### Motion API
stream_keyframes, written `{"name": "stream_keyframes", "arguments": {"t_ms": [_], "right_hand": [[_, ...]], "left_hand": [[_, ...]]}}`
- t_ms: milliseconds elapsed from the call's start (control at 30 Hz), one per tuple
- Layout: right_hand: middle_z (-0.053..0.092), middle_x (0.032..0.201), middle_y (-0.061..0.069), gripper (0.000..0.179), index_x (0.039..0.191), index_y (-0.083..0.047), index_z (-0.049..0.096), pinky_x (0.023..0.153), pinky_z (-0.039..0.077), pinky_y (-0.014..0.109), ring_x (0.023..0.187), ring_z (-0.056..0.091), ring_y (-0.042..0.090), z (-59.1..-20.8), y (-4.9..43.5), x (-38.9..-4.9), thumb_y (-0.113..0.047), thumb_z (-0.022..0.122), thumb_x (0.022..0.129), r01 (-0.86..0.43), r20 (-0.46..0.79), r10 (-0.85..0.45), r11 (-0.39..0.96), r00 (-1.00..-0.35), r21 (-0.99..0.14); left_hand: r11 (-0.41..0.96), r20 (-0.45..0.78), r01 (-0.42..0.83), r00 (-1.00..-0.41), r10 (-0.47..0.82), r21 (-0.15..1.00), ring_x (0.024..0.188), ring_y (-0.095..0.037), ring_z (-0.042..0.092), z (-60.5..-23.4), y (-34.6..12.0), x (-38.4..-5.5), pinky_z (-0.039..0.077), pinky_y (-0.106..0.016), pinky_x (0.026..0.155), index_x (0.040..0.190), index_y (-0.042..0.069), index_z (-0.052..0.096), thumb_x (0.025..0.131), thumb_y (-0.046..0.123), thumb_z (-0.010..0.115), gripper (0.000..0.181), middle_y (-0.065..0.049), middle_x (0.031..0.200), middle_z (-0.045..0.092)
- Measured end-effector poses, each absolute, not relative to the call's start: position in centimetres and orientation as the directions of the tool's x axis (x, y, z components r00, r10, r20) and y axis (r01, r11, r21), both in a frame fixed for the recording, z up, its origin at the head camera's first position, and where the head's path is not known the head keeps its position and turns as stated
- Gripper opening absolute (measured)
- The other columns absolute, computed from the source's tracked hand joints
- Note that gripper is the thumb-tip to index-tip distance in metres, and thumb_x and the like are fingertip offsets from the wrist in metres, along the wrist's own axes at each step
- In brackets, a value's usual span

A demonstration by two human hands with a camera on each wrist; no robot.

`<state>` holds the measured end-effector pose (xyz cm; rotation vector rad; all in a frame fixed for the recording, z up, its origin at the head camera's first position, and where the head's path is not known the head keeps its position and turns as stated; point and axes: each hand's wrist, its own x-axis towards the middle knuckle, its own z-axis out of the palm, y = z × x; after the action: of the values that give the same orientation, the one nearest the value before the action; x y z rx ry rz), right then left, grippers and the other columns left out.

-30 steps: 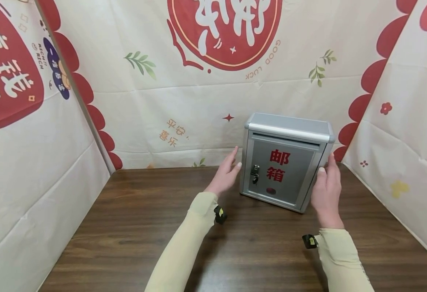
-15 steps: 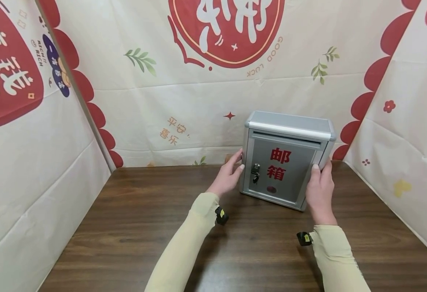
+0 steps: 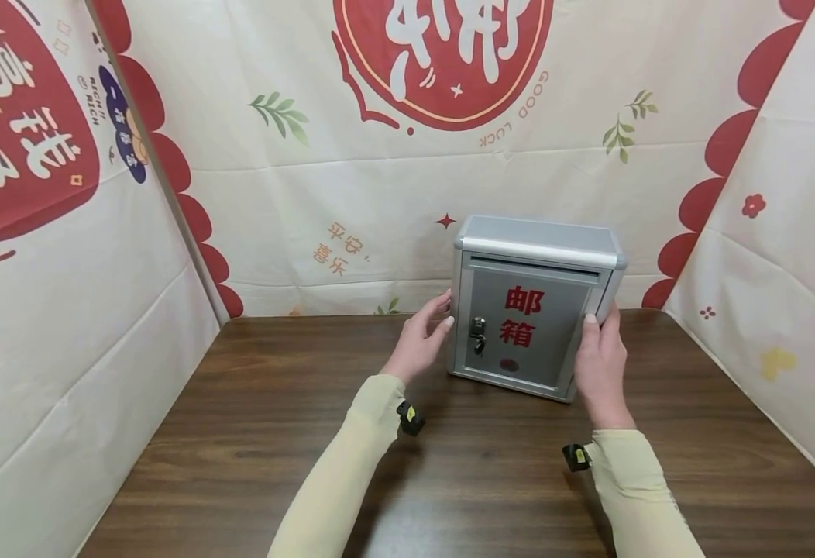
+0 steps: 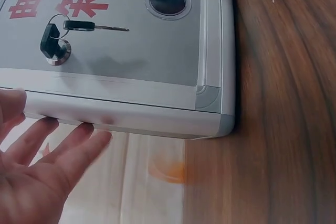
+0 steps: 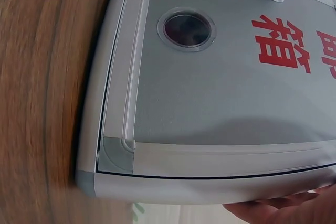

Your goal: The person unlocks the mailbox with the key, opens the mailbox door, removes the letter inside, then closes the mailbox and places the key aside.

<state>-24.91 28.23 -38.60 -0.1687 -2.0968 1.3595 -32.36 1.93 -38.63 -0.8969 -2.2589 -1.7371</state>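
A silver-grey metal mailbox (image 3: 533,310) with red characters stands upright on the brown wooden table (image 3: 296,418), its door facing me. Two dark keys (image 4: 80,26) hang at its lock on the door's left side. My left hand (image 3: 417,339) touches the mailbox's left side; in the left wrist view the fingers extend with their tips at the side panel. Against the opposite side lies my right hand (image 3: 601,364), thumb at the front edge and fingers along the side, partly hidden behind it. An oval window (image 5: 187,29) sits low on the door.
Printed cloth walls (image 3: 296,201) enclose the table at the back, left and right. The mailbox stands near the back edge, right of centre. A slot (image 3: 533,266) runs below its top. A small black camera sits on each wrist.
My right hand has come in from the right onto the mailbox's side, and my left hand has met the other side. The mailbox has since shifted a little to the left.
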Motion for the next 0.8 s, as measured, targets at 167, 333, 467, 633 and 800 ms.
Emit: {"name": "stream_keyframes", "arguments": {"t_ms": [167,333,467,633,800], "right_hand": [[0.031,0.151,0.012,0.052,0.152,-0.026,0.017,0.103,0.026,0.061,0.13,0.035,0.035,-39.0,27.1,-25.2,-0.035,0.03,0.103,-0.238,0.442,0.385,0.473,-0.81,-0.848],[0.034,0.148,0.017,0.052,0.152,-0.024,0.019,0.1,0.028,0.062,0.127,0.037,0.038,-39.3,25.6,-25.5,-0.036,0.03,0.103,-0.257,0.459,0.353,0.489,-0.816,-0.834],[0.035,0.147,0.017,0.051,0.152,-0.025,0.02,0.098,0.029,0.063,0.126,0.038,0.039,-39.4,24.2,-25.6,-0.034,0.03,0.103,-0.289,0.481,0.324,0.492,-0.815,-0.821],[0.038,0.145,0.019,0.05,0.151,-0.022,0.022,0.095,0.031,0.065,0.121,0.041,0.04,-39.4,22.9,-25.8,-0.033,0.03,0.103,-0.317,0.497,0.295,0.49,-0.816,-0.812],[0.04,0.143,0.021,0.05,0.15,-0.02,0.023,0.093,0.032,0.065,0.119,0.042,0.04,-39.4,21.9,-26.0,-0.033,0.03,0.103,-0.342,0.508,0.274,0.48,-0.817,-0.808]], "left_hand": [[0.152,0.517,0.582,-0.794,0.32,0.799,0.122,-0.023,0.051,-39.6,0.5,-32.5,0.042,-0.034,0.098,0.139,0.01,0.047,0.096,0.009,0.056,0.044,-0.008,0.138,0.051],[0.162,0.528,0.574,-0.81,0.257,0.802,0.123,-0.023,0.051,-40.3,-1.0,-32.3,0.042,-0.033,0.098,0.13,0.009,0.052,0.095,0.012,0.059,0.036,-0.006,0.139,0.05],[0.23,0.535,0.573,-0.819,0.21,0.787,0.121,-0.019,0.053,-40.3,-2.3,-31.8,0.044,-0.033,0.095,0.123,0.011,0.054,0.095,0.016,0.059,0.029,-0.006,0.137,0.053],[0.258,0.54,0.565,-0.825,0.167,0.784,0.115,-0.019,0.057,-40.1,-3.8,-31.1,0.05,-0.032,0.087,0.126,0.009,0.055,0.094,0.017,0.061,0.033,-0.01,0.13,0.058],[0.233,0.493,0.513,-0.858,0.142,0.826,0.109,-0.022,0.061,-39.9,-5.3,-30.2,0.054,-0.03,0.074,0.133,0.012,0.054,0.093,0.019,0.062,0.042,-0.013,0.126,0.06]]}}
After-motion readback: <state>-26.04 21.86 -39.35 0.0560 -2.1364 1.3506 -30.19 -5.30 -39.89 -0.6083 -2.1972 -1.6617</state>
